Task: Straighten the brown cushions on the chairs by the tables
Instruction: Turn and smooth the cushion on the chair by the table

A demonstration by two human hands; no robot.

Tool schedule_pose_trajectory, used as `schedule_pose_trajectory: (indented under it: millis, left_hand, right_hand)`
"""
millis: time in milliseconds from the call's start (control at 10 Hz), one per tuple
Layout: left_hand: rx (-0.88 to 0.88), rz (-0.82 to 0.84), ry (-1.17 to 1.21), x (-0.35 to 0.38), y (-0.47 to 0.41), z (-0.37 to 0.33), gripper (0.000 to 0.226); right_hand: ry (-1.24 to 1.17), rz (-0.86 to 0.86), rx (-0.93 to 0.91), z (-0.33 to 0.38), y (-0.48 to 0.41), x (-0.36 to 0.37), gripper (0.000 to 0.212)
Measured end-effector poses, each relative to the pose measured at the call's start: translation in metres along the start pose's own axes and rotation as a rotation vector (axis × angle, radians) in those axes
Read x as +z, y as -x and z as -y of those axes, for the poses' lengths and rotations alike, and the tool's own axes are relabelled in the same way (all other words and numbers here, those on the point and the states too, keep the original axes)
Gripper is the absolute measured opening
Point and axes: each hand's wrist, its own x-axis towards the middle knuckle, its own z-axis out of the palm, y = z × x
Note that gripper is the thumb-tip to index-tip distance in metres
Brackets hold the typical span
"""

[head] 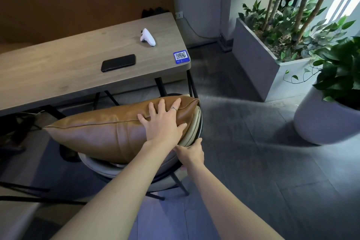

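Cushion: brown cushion (109,132) lies across the chair (191,122), near the tabletop (68,68).
Left hand (162,121): grip open, palm spread flat on the cushion's right end.
Right hand (190,154): fingers closed around the chair's rim.
Technique: steady the chair; press and slide evenly, seam level.

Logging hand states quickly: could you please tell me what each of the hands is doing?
Left hand: open, flat on brown cushion.
Right hand: gripping chair rim.

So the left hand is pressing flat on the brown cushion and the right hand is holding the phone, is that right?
Not quite. In the head view the left hand presses the brown cushion, but the right hand grips the chair's rim; the phone lies on the table.
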Motion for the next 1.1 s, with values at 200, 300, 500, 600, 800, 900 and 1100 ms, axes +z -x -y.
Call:
schedule_pose_trajectory:
  millis: [200, 300, 500, 600, 800, 900, 1100]
  left_hand:
    - [0.012, 0.005, -0.006, -0.002, -0.002, -0.001, 0.078]
    - [0.01, 0.003, 0.0, -0.001, -0.002, -0.002, 0.078]
    - [0.01, -0.005, 0.017, -0.001, -0.005, -0.004, 0.078]
    - [0.004, -0.012, 0.011, 0.0, -0.005, -0.005, 0.078]
    - [0.004, -0.027, -0.003, 0.0, -0.002, -0.009, 0.081]
    - [0.001, -0.041, -0.011, 0.003, 0.001, -0.009, 0.083]
    - [-0.003, -0.039, -0.047, 0.008, 0.004, -0.01, 0.097]
  right_hand:
    - [0.054, 0.002, 0.009, 0.002, -0.004, -0.004, 0.131]
    - [0.058, 0.0, 0.0, 0.002, -0.005, -0.005, 0.131]
    - [0.063, 0.007, -0.009, 0.0, -0.01, -0.01, 0.126]
    - [0.062, 0.023, -0.007, 0.001, -0.012, -0.014, 0.121]
    - [0.08, 0.062, -0.012, 0.002, -0.012, -0.025, 0.118]
    - [0.068, 0.116, -0.001, 0.001, -0.012, -0.027, 0.126]
    - [-0.069, 0.155, 0.007, -0.003, -0.009, -0.024, 0.132]
